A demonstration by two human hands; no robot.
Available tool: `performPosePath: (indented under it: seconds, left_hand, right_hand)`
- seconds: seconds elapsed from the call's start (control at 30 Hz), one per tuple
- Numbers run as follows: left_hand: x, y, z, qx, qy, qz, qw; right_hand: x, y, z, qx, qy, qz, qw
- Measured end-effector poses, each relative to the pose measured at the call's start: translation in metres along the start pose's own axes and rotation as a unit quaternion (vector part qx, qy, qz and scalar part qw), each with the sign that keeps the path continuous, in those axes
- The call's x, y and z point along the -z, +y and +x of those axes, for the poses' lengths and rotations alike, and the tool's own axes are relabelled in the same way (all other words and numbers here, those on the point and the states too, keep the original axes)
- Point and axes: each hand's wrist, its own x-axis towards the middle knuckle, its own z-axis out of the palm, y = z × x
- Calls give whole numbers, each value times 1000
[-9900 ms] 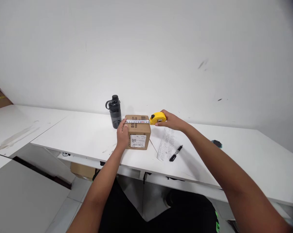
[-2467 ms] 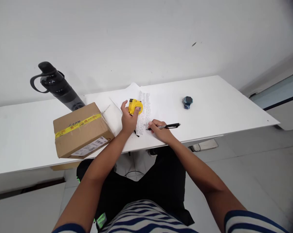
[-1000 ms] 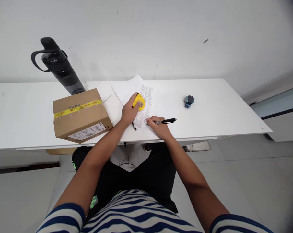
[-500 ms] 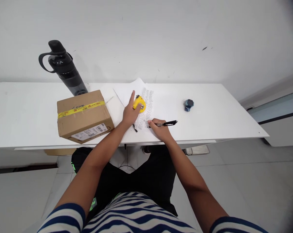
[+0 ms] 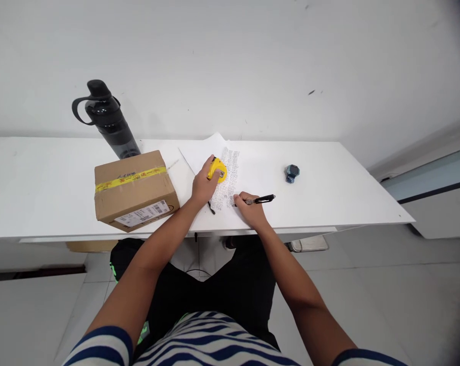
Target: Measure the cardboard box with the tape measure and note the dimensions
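My left hand [image 5: 204, 184] is closed around a yellow tape measure [image 5: 220, 166], thumb on its face, above the written paper. In my right hand [image 5: 252, 207] is a black pen [image 5: 266, 199], its back end pointing right and its tip low at the writing. Under both hands lies a sheet of paper [image 5: 233, 168] covered in dense handwriting; the fingers hide part of it. A thin black cord or strap end [image 5: 211, 208] shows below the left wrist on the paper.
On the left of the white table [image 5: 329, 203] sits a taped cardboard box [image 5: 136, 190] with a label. Behind it stands a dark water bottle [image 5: 111, 122]. A blue wristwatch [image 5: 291, 173] lies to the right. The wall rises directly behind the table.
My left index finger, stretched out before, has curled in around the tape measure. The right hand still holds the pen at the paper. The whole view has shifted slightly.
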Motion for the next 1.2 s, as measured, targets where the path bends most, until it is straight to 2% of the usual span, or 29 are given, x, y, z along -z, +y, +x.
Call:
performPosePath:
  seconds: [0.1, 0.43, 0.6, 0.77, 0.93, 1.07, 1.2]
  left_hand:
    - [1, 0, 0, -2, 12, -7, 1000]
    - [4, -4, 2, 49, 37, -82, 995]
    - [4, -4, 2, 45, 31, -106, 993]
    - [3, -4, 1, 46, 31, -103, 993]
    - [2, -7, 3, 47, 34, -92, 994]
    - [2, -9, 3, 48, 35, -81, 995]
    - [2, -10, 3, 38, 34, -92, 994]
  right_hand:
    - [-1, 2, 0, 6, -19, 1, 1000]
    - [-3, 5, 1, 26, 12, -14, 999]
    - [-4, 6, 0, 22, 36, -16, 999]
    - [-4, 7, 0, 24, 15, -14, 1000]
    - [-4, 7, -1, 1, 34, 1, 999]
    - [-3, 5, -2, 6, 11, 7, 1000]
    - [-1, 2, 0, -3, 61, 33, 998]
